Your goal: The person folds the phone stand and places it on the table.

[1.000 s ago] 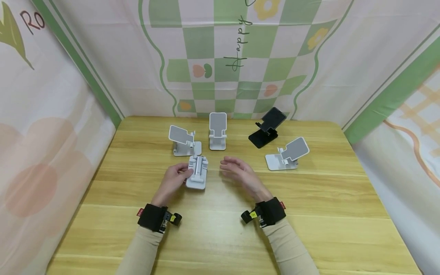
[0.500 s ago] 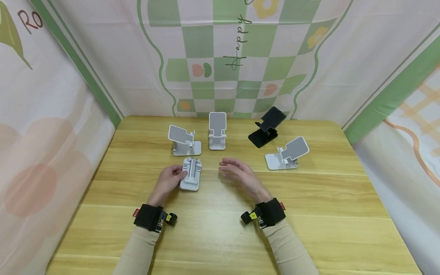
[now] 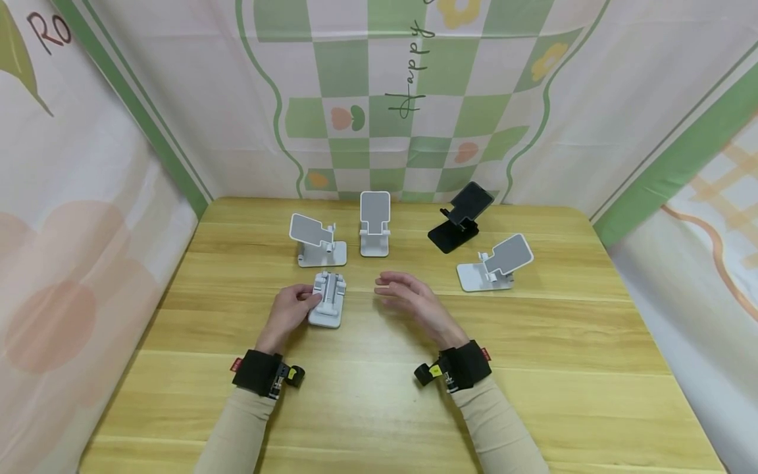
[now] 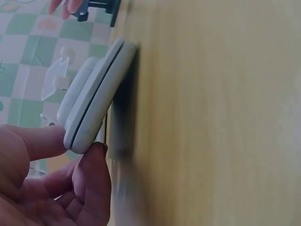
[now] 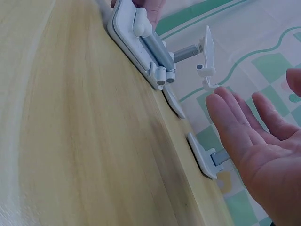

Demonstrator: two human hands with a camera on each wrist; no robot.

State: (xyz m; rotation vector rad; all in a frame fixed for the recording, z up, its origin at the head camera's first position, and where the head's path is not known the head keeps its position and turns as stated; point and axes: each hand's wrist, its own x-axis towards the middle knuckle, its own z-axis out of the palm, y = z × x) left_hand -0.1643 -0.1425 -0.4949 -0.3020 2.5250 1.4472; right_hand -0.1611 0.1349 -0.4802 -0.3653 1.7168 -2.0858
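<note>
My left hand [image 3: 291, 311] pinches a folded white phone stand [image 3: 327, 299] by its left edge, thumb on top and fingers beneath. In the left wrist view the folded stand [image 4: 96, 96] is tilted, one edge near the wooden surface with a shadow under it. The right wrist view shows its grey hinge arm lying flat against the base. My right hand [image 3: 417, 303] holds nothing, its fingers extended and slightly bent, a short way right of the folded stand. Just behind the folded stand is an unfolded white stand [image 3: 320, 243].
Along the back of the wooden table [image 3: 379, 408] stand an upright white phone stand [image 3: 375, 224] and a black one [image 3: 462, 217]. Another white stand [image 3: 497, 263] is at the right. A patterned curtain [image 3: 385, 99] hangs behind the table.
My left hand has moved a little left and toward me with the folded phone stand, away from the unfolded one behind it. The right hand has barely moved.
</note>
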